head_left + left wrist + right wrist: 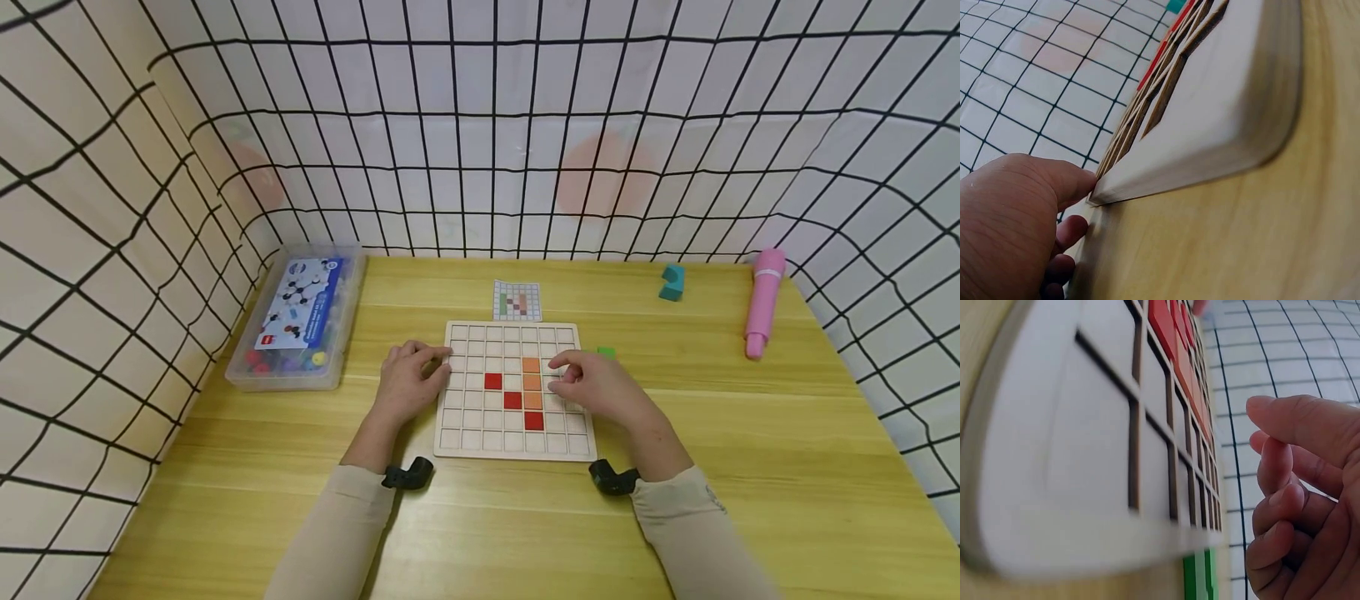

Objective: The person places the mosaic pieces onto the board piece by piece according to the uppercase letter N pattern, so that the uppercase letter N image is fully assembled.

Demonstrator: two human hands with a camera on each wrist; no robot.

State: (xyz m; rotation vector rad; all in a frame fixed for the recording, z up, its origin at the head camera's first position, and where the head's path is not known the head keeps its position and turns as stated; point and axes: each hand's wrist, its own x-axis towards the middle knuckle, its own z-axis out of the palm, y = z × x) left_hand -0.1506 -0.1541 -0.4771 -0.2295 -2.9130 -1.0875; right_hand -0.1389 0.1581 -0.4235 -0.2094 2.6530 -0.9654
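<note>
A pale wooden grid board [480, 433] lies flat in the middle of the table. Three red tiles [512, 400] run diagonally in its cells, with three orange tiles [532, 382] in a column beside them. My left hand [411, 379] rests against the board's left edge, thumb [1054, 181] touching the rim [1229, 106]. Over the board's right side, beside the orange column, my right hand [592, 383] hovers. Its fingers [1275, 506] are loosely curled and hold nothing; the board [1054, 437] fills the rest of that wrist view. A small green block [606, 353] lies just off the board's right edge.
A small pattern card [517, 301] lies behind the board. A clear plastic box [294, 315] of coloured pieces stands at the left. A teal block [672, 282] and a pink cylinder [763, 302] lie at the back right. Grid-patterned cloth walls enclose three sides.
</note>
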